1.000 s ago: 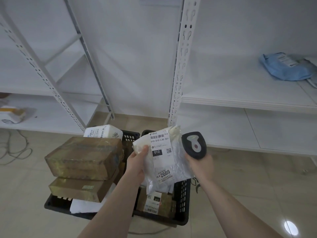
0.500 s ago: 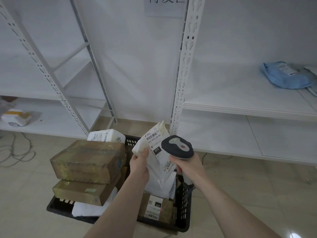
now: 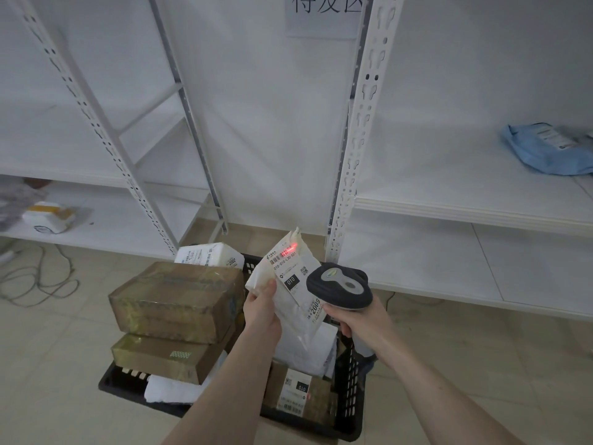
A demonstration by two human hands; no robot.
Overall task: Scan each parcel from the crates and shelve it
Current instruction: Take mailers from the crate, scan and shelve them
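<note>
The left hand (image 3: 261, 308) pinches the white soft parcel (image 3: 290, 285) by its left edge above the black crate (image 3: 348, 403), label up, while the right hand (image 3: 359, 319) is wrapped round the scanner (image 3: 338, 289), whose red beam lies on the barcode. The bag looks light, limp and slick, so a grip across its padded middle should hold better than a corner. Beyond stands the white shelf (image 3: 449, 203), where a blue parcel (image 3: 545, 149) lies.

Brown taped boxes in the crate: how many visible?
3. Large box on top at the left, a second box directly beneath it, a labelled box at the crate's front right. More may be hidden beneath.
</note>
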